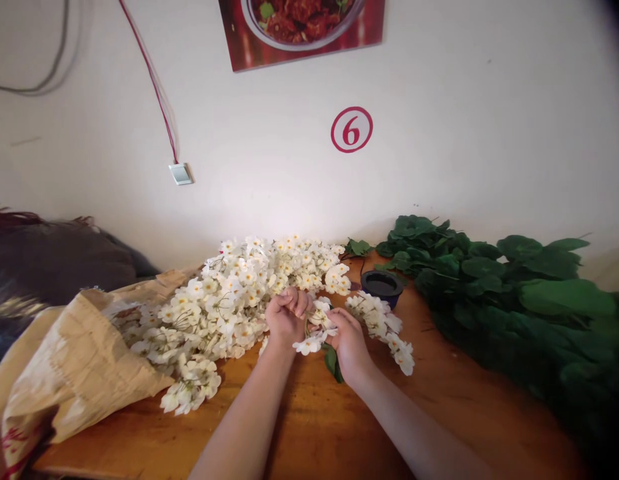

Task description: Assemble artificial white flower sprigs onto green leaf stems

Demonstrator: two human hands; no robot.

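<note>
My left hand (285, 315) is closed with its fingers curled round the stem of a white artificial flower sprig (314, 330). My right hand (348, 341) grips the same sprig lower down, where a green leaf (332, 361) sticks out under the palm. Both hands hover over a wooden table (314, 427). A large heap of white flower sprigs (229, 300) lies just left of my hands and spills out of a brown paper sack (69, 360). A second short cluster of white flowers (384, 327) lies just right of my right hand.
A small dark cup (382, 285) stands behind the flowers near the wall. A pile of green artificial leaves (514, 287) covers the table's right side. A dark bundle (44, 267) lies at the far left. The white wall carries a red circled 6 (351, 129).
</note>
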